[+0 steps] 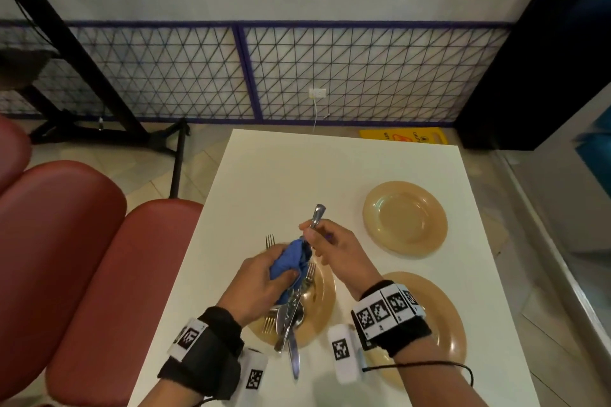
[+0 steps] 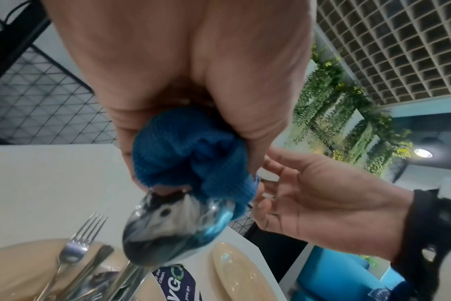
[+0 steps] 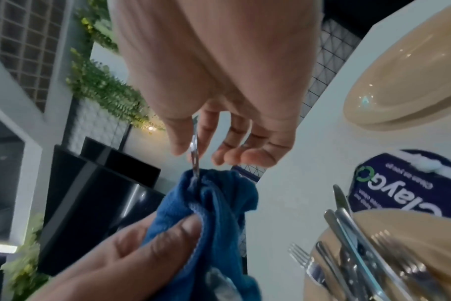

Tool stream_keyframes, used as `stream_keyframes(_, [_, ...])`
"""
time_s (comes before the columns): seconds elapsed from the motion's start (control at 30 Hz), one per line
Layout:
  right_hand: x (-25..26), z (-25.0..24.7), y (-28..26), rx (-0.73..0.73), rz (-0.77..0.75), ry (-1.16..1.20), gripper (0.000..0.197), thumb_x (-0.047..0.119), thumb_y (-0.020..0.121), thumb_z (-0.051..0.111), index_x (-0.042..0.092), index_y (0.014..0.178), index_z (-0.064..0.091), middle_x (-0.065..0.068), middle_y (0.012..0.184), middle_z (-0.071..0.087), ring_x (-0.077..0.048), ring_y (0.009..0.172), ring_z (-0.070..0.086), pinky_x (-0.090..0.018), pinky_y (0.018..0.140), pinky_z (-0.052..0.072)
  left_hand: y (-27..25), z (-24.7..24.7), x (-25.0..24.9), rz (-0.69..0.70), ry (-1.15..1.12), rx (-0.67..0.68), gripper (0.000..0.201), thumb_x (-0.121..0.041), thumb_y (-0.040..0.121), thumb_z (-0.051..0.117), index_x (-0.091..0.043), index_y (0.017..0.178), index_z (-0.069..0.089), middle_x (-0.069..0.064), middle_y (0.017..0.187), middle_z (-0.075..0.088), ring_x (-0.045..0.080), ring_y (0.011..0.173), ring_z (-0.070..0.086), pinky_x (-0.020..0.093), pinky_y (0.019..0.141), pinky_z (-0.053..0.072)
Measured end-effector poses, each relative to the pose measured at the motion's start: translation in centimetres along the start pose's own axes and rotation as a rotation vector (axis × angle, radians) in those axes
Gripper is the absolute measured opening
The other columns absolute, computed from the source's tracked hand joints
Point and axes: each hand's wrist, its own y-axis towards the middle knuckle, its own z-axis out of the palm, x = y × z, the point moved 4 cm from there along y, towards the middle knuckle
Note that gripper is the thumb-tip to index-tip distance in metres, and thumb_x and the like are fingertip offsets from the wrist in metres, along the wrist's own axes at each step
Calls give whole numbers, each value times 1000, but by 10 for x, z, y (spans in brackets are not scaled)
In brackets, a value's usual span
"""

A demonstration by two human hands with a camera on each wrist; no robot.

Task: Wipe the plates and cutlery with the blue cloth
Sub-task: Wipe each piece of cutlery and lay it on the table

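Observation:
My left hand (image 1: 261,277) grips the bunched blue cloth (image 1: 289,259) above a tan plate (image 1: 322,299) that holds several forks and knives (image 1: 291,314). The cloth is wrapped round the neck of a metal spoon (image 1: 316,213). In the left wrist view the spoon's bowl (image 2: 173,230) sticks out below the cloth (image 2: 193,160). My right hand (image 1: 334,244) pinches the spoon's handle (image 3: 195,150) between thumb and fingers, just above the cloth (image 3: 209,201). A second tan plate (image 1: 405,218) lies at the far right. A third plate (image 1: 446,311) lies under my right wrist.
The white table (image 1: 291,175) ends close on the left, where red padded seats (image 1: 66,241) stand. A blue printed sticker (image 3: 399,183) is on the tabletop between the plates. A yellow caution sign (image 1: 403,135) lies on the floor beyond the table, before a wire mesh fence (image 1: 330,73).

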Motion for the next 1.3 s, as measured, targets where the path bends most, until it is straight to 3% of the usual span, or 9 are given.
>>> stream_keyframes(0.1, [-1,2,4,-23,25,133,22,26,91,70,5,88,70,-8,77,64,-16,69,55,-32,69,47,1,-4,5,-21,-24,55,35,-27,96,66,-32,129,59,-12,112,68,4,100,67,21,85,55])
stream_keyframes(0.2, [3,-5,7,-66,60,352,10,12,93,67,4,87,70,-13,77,63,-19,62,54,-29,63,49,-3,-2,22,-95,-173,151,55,-34,84,76,-35,135,56,-5,122,69,16,107,69,35,91,59])
stream_keyframes(0.33, [0,-19,11,-123,101,442,16,13,89,71,-2,93,69,-15,78,62,-18,60,56,-30,66,51,-8,-2,27,-131,-350,154,58,-20,83,82,-30,134,57,3,122,69,22,106,71,37,89,60])
stream_keyframes(0.5, [-21,-4,5,-129,155,452,17,15,89,71,-1,92,67,-12,75,60,-16,60,56,-26,63,53,3,7,21,-115,-266,123,58,-50,72,80,-33,125,62,-2,113,72,18,98,72,43,90,60])
stream_keyframes(0.73, [-16,-15,4,-160,122,464,20,14,90,71,-5,95,66,-12,73,63,-17,60,58,-26,63,54,1,3,33,-161,-97,218,61,-50,75,80,-36,130,57,-8,116,70,14,101,70,34,90,60])
stream_keyframes(0.9, [-30,-8,3,-127,176,516,17,15,90,71,0,95,68,-14,83,65,-17,67,59,-28,67,54,1,5,22,-137,-115,13,22,-37,89,74,-29,109,71,-6,99,75,4,87,70,25,81,52])
stream_keyframes(1.03, [-22,-28,4,-177,153,537,14,13,91,68,-1,94,68,-9,76,65,-15,63,56,-26,64,52,-12,16,26,-156,-336,177,42,-29,89,76,-28,128,61,-2,114,74,14,102,71,29,87,57])
stream_keyframes(1.17, [-30,-27,-1,-158,184,531,13,13,94,65,2,87,67,-9,74,62,-16,63,57,-25,63,53,-13,16,26,-172,-376,128,51,-34,79,85,-22,125,65,-2,110,76,15,98,72,26,82,55])
stream_keyframes(1.3, [-35,-19,-6,-125,213,498,18,14,94,64,8,78,69,-8,71,63,-17,64,55,-25,63,51,-10,26,16,-165,-353,84,40,-15,87,79,-23,123,64,-2,108,76,13,96,72,23,81,57])
